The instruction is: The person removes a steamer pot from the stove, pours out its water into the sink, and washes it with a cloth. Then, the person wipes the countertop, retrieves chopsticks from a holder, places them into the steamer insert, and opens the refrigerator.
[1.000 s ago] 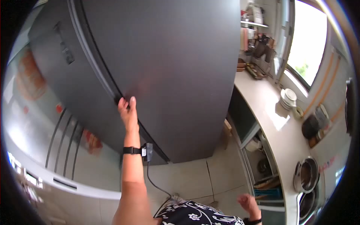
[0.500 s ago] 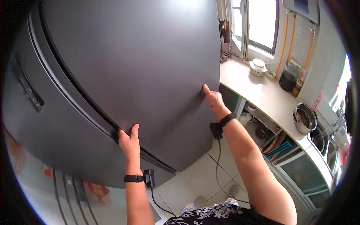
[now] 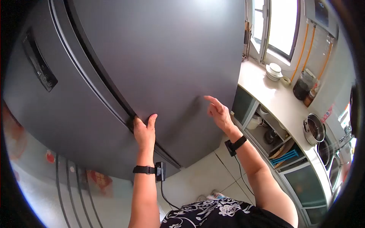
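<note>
A large grey refrigerator door fills the middle of the head view, with a long dark gap along its left edge. My left hand grips that edge: its fingers go into the gap and are partly hidden, while the thumb lies on the door's face. Over the lower right of the door is my right hand, holding nothing. Its index finger points at the door surface and the other fingers are loosely bent; whether the fingertip touches cannot be made out.
Left of the gap is another grey panel with a dark control strip. To the right runs a white counter carrying stacked bowls, a dark jar and a steel pot. Open shelves sit below it.
My right hand has left the door's right edge and moved onto its face, index finger stretched out. My left hand keeps its hold on the left edge. The view has shifted.
</note>
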{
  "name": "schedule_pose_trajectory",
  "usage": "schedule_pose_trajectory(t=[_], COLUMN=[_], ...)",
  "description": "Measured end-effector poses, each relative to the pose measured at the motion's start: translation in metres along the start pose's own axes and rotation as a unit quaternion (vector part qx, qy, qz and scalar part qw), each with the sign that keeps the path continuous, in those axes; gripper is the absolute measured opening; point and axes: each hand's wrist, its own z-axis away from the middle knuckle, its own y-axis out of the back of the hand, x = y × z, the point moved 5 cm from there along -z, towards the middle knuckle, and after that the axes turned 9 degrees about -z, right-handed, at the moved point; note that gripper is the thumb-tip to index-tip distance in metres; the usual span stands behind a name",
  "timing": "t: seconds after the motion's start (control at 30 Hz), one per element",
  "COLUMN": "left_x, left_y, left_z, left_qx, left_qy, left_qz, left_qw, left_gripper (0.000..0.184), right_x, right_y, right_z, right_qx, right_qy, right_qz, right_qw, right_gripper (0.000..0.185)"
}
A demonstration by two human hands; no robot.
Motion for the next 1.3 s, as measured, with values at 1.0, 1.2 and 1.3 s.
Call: schedule_pose_trajectory(t=[1.0, 1.2, 1.3], left_x=[0.010, 0.003, 0.001], left_y=[0.005, 0.001, 0.001], left_z=[-0.002, -0.004, -0.001], left_qx=[-0.014, -0.002, -0.012], left_qy=[0.037, 0.010, 0.026], left_qz=[-0.007, 0.007, -0.016], left_qw=[0.999, 1.000, 0.999], left_gripper=[0.058, 0.065, 0.066], right_x=[0.010, 0.067, 0.033], right_y=[-0.122, -0.139, -0.129], right_z=[0.013, 0.060, 0.039], right_qx=[-0.235, -0.402, -0.298], right_qy=[-0.377, -0.343, -0.365], right_qz=[-0.095, 0.155, 0.053], right_qw=[0.891, 0.835, 0.880], right_gripper=[0.078, 0.079, 0.076])
